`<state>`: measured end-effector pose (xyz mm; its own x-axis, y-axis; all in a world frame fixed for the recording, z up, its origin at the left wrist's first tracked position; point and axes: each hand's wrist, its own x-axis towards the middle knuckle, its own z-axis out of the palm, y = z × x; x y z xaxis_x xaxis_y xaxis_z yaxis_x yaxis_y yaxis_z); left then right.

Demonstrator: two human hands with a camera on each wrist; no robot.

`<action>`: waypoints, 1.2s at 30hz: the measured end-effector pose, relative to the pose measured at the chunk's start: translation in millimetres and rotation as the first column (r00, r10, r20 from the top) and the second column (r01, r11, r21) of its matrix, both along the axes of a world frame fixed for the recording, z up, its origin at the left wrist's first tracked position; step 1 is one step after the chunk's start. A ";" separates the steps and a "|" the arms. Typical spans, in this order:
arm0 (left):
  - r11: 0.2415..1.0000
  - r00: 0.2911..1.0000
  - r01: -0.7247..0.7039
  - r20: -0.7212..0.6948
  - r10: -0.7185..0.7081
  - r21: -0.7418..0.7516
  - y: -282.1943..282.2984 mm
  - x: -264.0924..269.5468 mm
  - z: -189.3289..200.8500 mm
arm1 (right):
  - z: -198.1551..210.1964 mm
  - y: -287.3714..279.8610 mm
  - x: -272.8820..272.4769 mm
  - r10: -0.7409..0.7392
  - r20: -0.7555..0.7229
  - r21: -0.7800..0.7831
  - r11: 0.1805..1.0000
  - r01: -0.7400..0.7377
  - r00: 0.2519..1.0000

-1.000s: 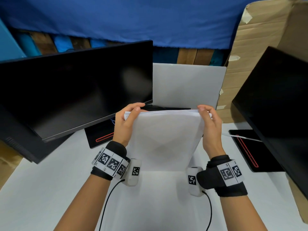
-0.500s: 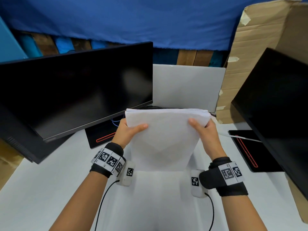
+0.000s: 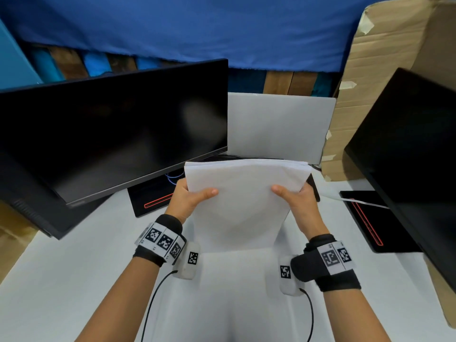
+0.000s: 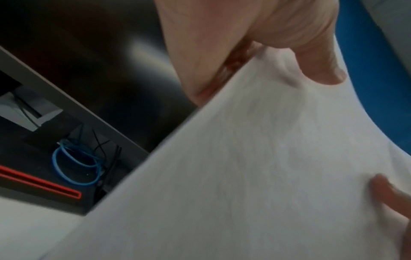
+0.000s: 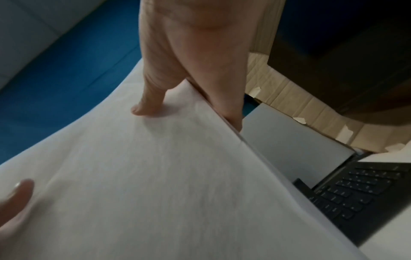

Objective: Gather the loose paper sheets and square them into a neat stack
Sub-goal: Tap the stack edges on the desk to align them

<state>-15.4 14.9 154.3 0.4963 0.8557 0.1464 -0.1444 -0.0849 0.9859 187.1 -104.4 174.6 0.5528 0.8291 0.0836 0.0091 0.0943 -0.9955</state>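
A sheaf of white paper sheets [image 3: 243, 208] stands nearly upright above the white table [image 3: 74, 280], its lower edge close to the tabletop. My left hand [image 3: 190, 197] grips its left edge, thumb across the front and fingers behind. My right hand [image 3: 294, 197] grips the right edge the same way. The top edges [image 3: 299, 164] are slightly fanned at the right corner. In the left wrist view the paper [image 4: 255, 176] fills the frame under my thumb [image 4: 315, 66]. In the right wrist view the paper [image 5: 155, 176] bows under my thumb [image 5: 151, 95].
A black monitor [image 3: 111, 129] stands at the left and another [image 3: 414, 154] at the right. An open laptop [image 3: 278, 127] sits behind the paper, keyboard [image 5: 355, 190] toward me. Cardboard [image 3: 385, 70] leans at back right. Blue cable loops [image 4: 75, 167] lie on the left monitor's base.
Both hands slid down from the top corners of the sheaf to grip its side edges. The sheaf stays upright at nearly the same place.
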 end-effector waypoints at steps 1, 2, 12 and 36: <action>1.000 1.000 0.000 -0.010 0.000 0.000 -0.7 1.2 -1.3 | -0.6 0.0 -1.4 -0.003 -0.013 -0.008 1.000 0.003 1.000; 1.000 1.000 -0.006 -0.012 0.006 0.000 -0.7 2.2 -1.3 | 0.0 0.3 -1.9 -0.001 -0.017 -0.016 1.000 0.001 1.000; 0.999 1.000 -0.005 -0.005 0.006 0.034 0.8 11.9 1.5 | 92.1 24.8 -38.2 0.285 0.942 -0.316 0.930 0.186 0.174; 0.980 0.981 -0.194 -0.026 0.193 -0.039 16.6 -9.5 -10.9 | 23.6 -41.0 53.2 -0.242 0.265 -0.051 0.963 0.264 0.933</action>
